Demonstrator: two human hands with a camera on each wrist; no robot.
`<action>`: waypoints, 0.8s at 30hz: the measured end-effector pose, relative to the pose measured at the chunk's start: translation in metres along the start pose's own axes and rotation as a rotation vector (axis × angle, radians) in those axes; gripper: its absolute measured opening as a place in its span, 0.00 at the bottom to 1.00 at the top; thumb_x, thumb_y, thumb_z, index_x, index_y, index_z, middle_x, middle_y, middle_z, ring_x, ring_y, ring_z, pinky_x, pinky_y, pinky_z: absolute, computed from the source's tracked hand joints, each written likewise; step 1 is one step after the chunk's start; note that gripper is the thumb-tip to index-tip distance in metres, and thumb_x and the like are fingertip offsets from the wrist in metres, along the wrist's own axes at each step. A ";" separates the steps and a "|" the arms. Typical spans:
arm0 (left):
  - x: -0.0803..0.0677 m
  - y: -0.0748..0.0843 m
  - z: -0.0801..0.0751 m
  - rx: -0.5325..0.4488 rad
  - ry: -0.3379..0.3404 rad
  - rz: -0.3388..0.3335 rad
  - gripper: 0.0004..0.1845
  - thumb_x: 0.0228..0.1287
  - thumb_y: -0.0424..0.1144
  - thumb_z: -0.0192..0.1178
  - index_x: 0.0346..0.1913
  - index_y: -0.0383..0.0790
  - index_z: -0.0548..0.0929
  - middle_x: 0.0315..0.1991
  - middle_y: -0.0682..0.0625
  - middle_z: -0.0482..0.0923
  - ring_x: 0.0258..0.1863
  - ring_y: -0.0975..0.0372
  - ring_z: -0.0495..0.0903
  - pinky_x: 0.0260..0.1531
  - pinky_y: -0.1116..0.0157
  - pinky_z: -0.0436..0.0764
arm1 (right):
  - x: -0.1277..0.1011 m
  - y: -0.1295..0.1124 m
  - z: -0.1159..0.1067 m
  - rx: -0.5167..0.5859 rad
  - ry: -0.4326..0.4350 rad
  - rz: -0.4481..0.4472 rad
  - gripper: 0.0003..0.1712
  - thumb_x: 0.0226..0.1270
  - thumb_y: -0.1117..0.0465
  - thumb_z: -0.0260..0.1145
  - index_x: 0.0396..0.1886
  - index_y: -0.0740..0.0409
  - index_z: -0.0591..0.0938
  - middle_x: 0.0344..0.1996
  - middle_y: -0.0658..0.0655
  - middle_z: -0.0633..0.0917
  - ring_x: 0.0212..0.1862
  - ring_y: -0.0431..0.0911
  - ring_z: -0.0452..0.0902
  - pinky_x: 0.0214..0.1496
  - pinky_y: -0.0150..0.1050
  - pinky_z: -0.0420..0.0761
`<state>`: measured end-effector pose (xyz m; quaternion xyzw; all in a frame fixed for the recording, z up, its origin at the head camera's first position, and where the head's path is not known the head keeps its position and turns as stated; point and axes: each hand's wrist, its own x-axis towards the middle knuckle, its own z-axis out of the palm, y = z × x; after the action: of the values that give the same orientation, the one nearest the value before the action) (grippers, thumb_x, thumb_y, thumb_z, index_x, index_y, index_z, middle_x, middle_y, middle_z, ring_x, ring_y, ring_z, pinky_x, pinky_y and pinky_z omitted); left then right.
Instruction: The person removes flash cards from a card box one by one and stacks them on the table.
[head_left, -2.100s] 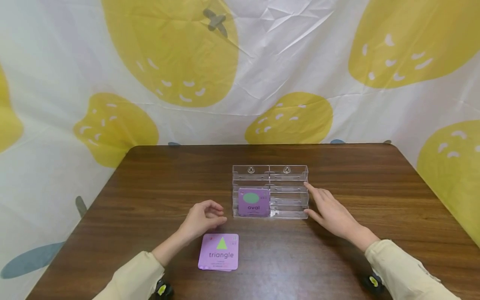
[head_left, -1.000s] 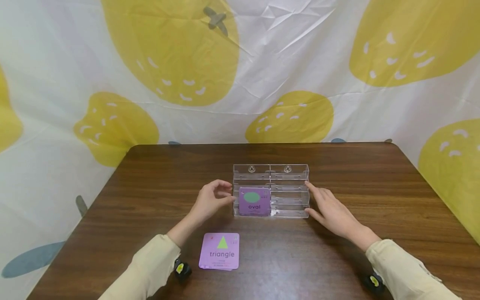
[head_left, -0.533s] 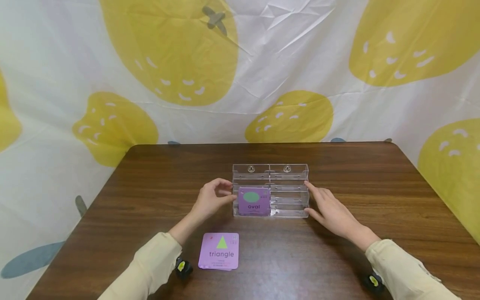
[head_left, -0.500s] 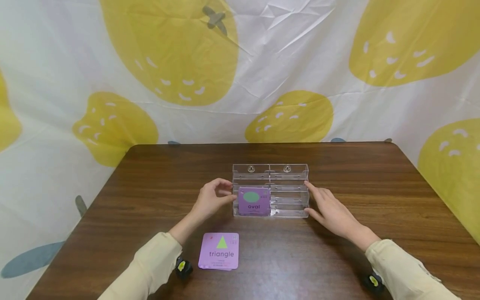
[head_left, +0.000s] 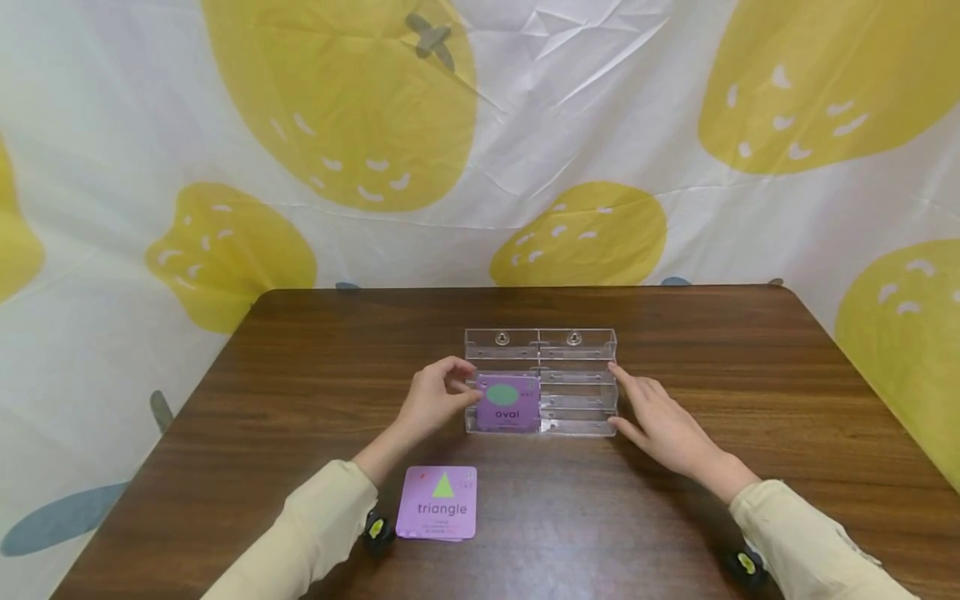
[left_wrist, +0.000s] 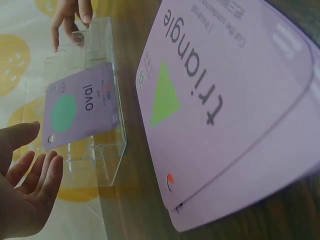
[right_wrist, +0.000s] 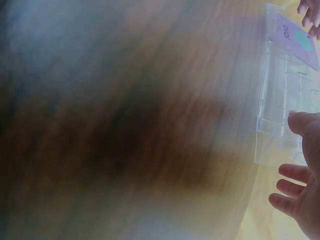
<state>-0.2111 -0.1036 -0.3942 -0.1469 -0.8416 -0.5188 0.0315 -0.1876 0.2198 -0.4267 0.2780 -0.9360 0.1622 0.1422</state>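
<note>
A purple card reading "oval" (head_left: 507,403) leans in the lower left pocket of a clear plastic card rack (head_left: 578,426). My left hand (head_left: 435,396) is at the card's left edge, its thumb tip overlapping that edge in the head view. In the left wrist view, the thumb and loosely bent fingers (left_wrist: 46,180) are spread apart beside the card's corner. My right hand (head_left: 663,425) touches the rack's right end with straight fingers, thumb low and index finger higher up. Nearer to me lies a small stack of purple cards, with "triangle" (head_left: 442,508) on top.
The rack stands on a brown wooden table (head_left: 675,333), its other pockets showing no cards. Behind the table hangs a white curtain (head_left: 570,100) with yellow lemon prints. A dark wrist device (head_left: 378,530) sits close to the card stack's left edge.
My left hand has moved up from beside the card stack to the rack, then slightly right to the oval card's edge. The right hand, rack and cards have stayed in place.
</note>
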 end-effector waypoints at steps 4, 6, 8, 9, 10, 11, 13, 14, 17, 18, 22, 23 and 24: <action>0.001 0.002 0.004 0.023 0.017 0.015 0.13 0.45 0.27 0.68 0.37 0.32 0.80 0.32 0.41 0.82 0.29 0.56 0.83 0.27 0.69 0.80 | 0.000 0.000 0.000 0.000 0.001 0.001 0.43 0.58 0.60 0.65 0.67 0.65 0.53 0.52 0.69 0.72 0.54 0.59 0.67 0.52 0.53 0.71; 0.001 0.003 0.006 0.035 0.030 0.021 0.12 0.45 0.27 0.67 0.36 0.32 0.81 0.32 0.41 0.82 0.28 0.56 0.83 0.26 0.70 0.80 | 0.000 0.000 0.000 0.000 0.000 0.001 0.43 0.58 0.60 0.65 0.67 0.65 0.53 0.52 0.69 0.72 0.54 0.58 0.67 0.52 0.53 0.71; 0.001 0.003 0.008 0.047 0.042 0.027 0.12 0.44 0.26 0.67 0.35 0.32 0.81 0.32 0.41 0.82 0.27 0.56 0.83 0.25 0.71 0.79 | 0.000 0.000 0.000 0.000 -0.001 0.002 0.43 0.58 0.59 0.65 0.67 0.65 0.53 0.52 0.69 0.72 0.54 0.58 0.67 0.52 0.53 0.71; 0.001 0.003 0.009 0.051 0.046 0.030 0.12 0.44 0.27 0.68 0.35 0.32 0.81 0.32 0.41 0.82 0.27 0.56 0.83 0.25 0.70 0.79 | 0.000 0.000 0.000 0.000 -0.002 0.003 0.43 0.58 0.59 0.65 0.67 0.65 0.53 0.52 0.69 0.72 0.54 0.58 0.67 0.52 0.53 0.71; 0.002 0.003 0.009 0.054 0.049 0.031 0.12 0.44 0.27 0.68 0.35 0.32 0.81 0.32 0.41 0.82 0.27 0.57 0.83 0.25 0.70 0.80 | 0.000 0.000 0.000 -0.001 -0.001 0.003 0.43 0.58 0.59 0.65 0.67 0.65 0.53 0.52 0.69 0.72 0.54 0.58 0.67 0.52 0.52 0.71; 0.002 0.002 0.010 0.059 0.052 0.036 0.12 0.45 0.27 0.68 0.35 0.32 0.81 0.31 0.42 0.82 0.26 0.57 0.83 0.25 0.70 0.80 | 0.000 -0.001 0.000 0.000 -0.002 0.003 0.43 0.58 0.59 0.65 0.67 0.65 0.53 0.52 0.69 0.73 0.54 0.58 0.67 0.52 0.52 0.71; 0.003 0.001 0.010 0.069 0.055 0.064 0.11 0.45 0.29 0.68 0.35 0.31 0.81 0.30 0.43 0.82 0.25 0.59 0.82 0.25 0.69 0.80 | 0.000 -0.001 0.000 0.002 -0.004 0.005 0.43 0.58 0.59 0.65 0.67 0.66 0.53 0.52 0.69 0.73 0.54 0.59 0.67 0.52 0.53 0.71; 0.003 0.000 0.009 0.071 0.055 0.077 0.11 0.45 0.30 0.68 0.34 0.31 0.80 0.28 0.44 0.82 0.24 0.60 0.81 0.25 0.68 0.80 | 0.000 -0.001 0.000 0.003 -0.005 0.006 0.43 0.58 0.59 0.65 0.67 0.66 0.53 0.52 0.69 0.73 0.54 0.59 0.67 0.52 0.53 0.71; 0.003 -0.002 0.009 0.088 0.065 0.131 0.11 0.45 0.32 0.68 0.32 0.32 0.79 0.24 0.47 0.81 0.21 0.64 0.79 0.24 0.69 0.78 | 0.000 -0.002 -0.001 0.007 -0.009 0.009 0.43 0.58 0.59 0.65 0.67 0.66 0.53 0.52 0.69 0.72 0.54 0.59 0.66 0.53 0.53 0.70; 0.004 -0.003 0.009 0.091 0.064 0.142 0.11 0.45 0.33 0.69 0.31 0.33 0.79 0.23 0.48 0.80 0.21 0.65 0.78 0.23 0.70 0.78 | 0.000 -0.002 -0.001 0.008 -0.009 0.009 0.43 0.58 0.59 0.65 0.67 0.66 0.53 0.52 0.69 0.72 0.54 0.59 0.66 0.53 0.53 0.70; 0.007 -0.005 0.011 0.111 0.057 0.101 0.09 0.45 0.32 0.69 0.28 0.35 0.79 0.23 0.49 0.80 0.20 0.64 0.77 0.24 0.70 0.77 | 0.000 -0.002 -0.001 0.005 -0.005 0.008 0.43 0.58 0.60 0.65 0.67 0.66 0.53 0.52 0.69 0.73 0.54 0.59 0.67 0.53 0.53 0.70; 0.007 -0.005 0.011 0.119 0.055 0.090 0.08 0.45 0.31 0.69 0.27 0.35 0.79 0.23 0.49 0.80 0.20 0.64 0.76 0.23 0.70 0.77 | 0.000 -0.002 -0.001 0.004 -0.004 0.008 0.43 0.58 0.60 0.65 0.67 0.66 0.53 0.52 0.69 0.73 0.54 0.59 0.67 0.53 0.53 0.70; 0.008 -0.005 0.011 0.130 0.053 0.083 0.08 0.45 0.31 0.69 0.27 0.36 0.79 0.23 0.49 0.79 0.20 0.64 0.76 0.23 0.71 0.76 | 0.000 -0.002 -0.001 0.004 -0.004 0.008 0.43 0.58 0.60 0.65 0.67 0.66 0.53 0.52 0.69 0.73 0.54 0.59 0.67 0.53 0.53 0.70</action>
<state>-0.2190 -0.0943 -0.4020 -0.1656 -0.8656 -0.4648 0.0850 -0.1863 0.2190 -0.4253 0.2749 -0.9371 0.1641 0.1393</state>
